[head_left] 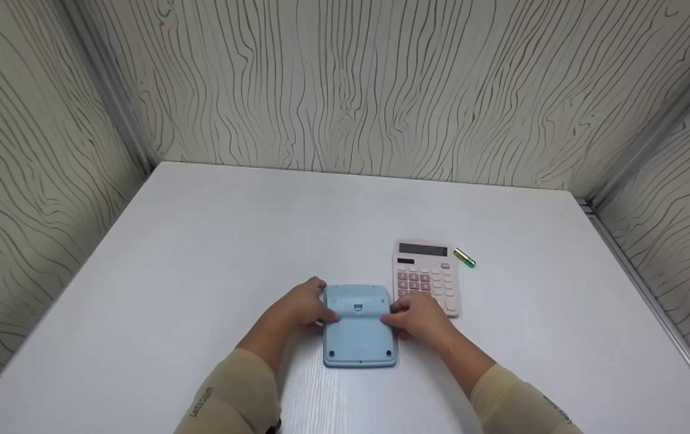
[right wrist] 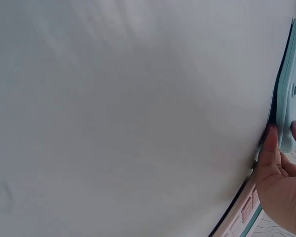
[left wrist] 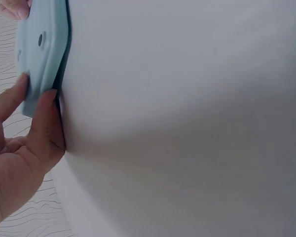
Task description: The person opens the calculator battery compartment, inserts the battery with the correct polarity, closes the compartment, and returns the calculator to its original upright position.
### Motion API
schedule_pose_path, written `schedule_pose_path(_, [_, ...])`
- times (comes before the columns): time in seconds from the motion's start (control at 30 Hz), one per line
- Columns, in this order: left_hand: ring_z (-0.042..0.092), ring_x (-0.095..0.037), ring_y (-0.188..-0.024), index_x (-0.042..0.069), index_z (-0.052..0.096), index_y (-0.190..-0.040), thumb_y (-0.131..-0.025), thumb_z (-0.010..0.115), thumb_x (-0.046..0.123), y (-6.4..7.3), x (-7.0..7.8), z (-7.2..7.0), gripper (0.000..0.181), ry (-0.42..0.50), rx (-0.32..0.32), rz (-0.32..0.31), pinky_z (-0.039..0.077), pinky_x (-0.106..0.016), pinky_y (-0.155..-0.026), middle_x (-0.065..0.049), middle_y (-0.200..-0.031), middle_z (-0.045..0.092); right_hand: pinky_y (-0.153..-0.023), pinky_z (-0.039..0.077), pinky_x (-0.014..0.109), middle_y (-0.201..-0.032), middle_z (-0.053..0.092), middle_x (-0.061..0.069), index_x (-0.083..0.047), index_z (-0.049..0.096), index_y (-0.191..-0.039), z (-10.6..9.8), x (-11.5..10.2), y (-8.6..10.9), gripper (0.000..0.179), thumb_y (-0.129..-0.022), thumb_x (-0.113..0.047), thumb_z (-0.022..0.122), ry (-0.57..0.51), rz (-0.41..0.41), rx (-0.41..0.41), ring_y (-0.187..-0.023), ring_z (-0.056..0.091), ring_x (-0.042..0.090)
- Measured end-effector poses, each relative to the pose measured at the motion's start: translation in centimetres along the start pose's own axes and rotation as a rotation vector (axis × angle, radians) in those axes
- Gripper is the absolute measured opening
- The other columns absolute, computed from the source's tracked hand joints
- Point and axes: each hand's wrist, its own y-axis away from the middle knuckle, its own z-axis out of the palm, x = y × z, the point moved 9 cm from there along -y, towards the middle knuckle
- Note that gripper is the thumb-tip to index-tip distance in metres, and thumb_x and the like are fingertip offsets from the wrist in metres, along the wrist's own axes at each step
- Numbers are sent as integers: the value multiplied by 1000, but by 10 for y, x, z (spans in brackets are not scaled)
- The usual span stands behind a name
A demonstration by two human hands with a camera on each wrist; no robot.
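A light blue calculator (head_left: 358, 340) lies back side up on the white table, its battery cover with a small latch toward the far end. My left hand (head_left: 307, 305) grips its left edge, thumb on the back and fingers at the side. On the opposite edge, my right hand (head_left: 423, 317) pinches it between thumb and fingers. The left wrist view shows the left hand (left wrist: 27, 143) holding the rim of the blue calculator (left wrist: 42, 49). In the right wrist view, the right hand (right wrist: 281, 182) holds the other side of the calculator (right wrist: 288, 94).
A pink calculator (head_left: 435, 277) lies face up just right of the blue one, partly covered by my right hand. Beside its upper right corner is a green and gold battery (head_left: 464, 258). Wood-patterned panels (head_left: 345, 90) stand around the white table (head_left: 248, 229).
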Motion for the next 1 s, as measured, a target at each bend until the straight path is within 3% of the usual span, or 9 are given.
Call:
schedule_pose_path(0.2, [58,-19,-80,3,34,-134,-73,75,18,0,1,-2,75,-29,32,-20,48,-35,-80,-11,-103,58,-63,52,27,-82,63,3,-6,69,-98,-4,-5,0,29,-77,-24,73,10,-2,24,-69,59,15])
schedule_pose_path(0.37, [59,-18,-77,1,41,-127,-75,74,16,-1,6,-6,63,-17,45,-41,51,-32,-74,-10,-99,57,-64,51,27,-82,63,1,-8,68,-98,-13,-10,-2,28,-76,-25,73,7,-6,68,-71,58,15])
schedule_pose_path(0.47, [61,-19,-81,0,46,-123,-75,74,15,0,12,-10,57,41,61,-36,52,-31,-73,-11,-103,58,-66,51,27,-83,63,2,-8,66,-99,-19,-13,-3,28,-77,-23,73,-54,-4,94,-73,57,15])
schedule_pose_path(0.77, [55,-24,-105,1,45,-130,-75,74,28,4,29,-19,68,205,127,-23,52,-32,-79,-13,-122,52,-62,49,27,-81,53,4,-10,59,-97,-34,-30,-1,23,-80,-19,70,-191,-27,154,-73,52,17])
schedule_pose_path(1.0, [50,-26,-116,4,38,-137,-76,70,44,6,36,-17,79,218,143,-45,50,-34,-84,-13,-135,44,-62,46,24,-85,54,5,-10,57,-100,-41,-52,4,24,-83,-22,68,-231,-123,196,-77,51,17])
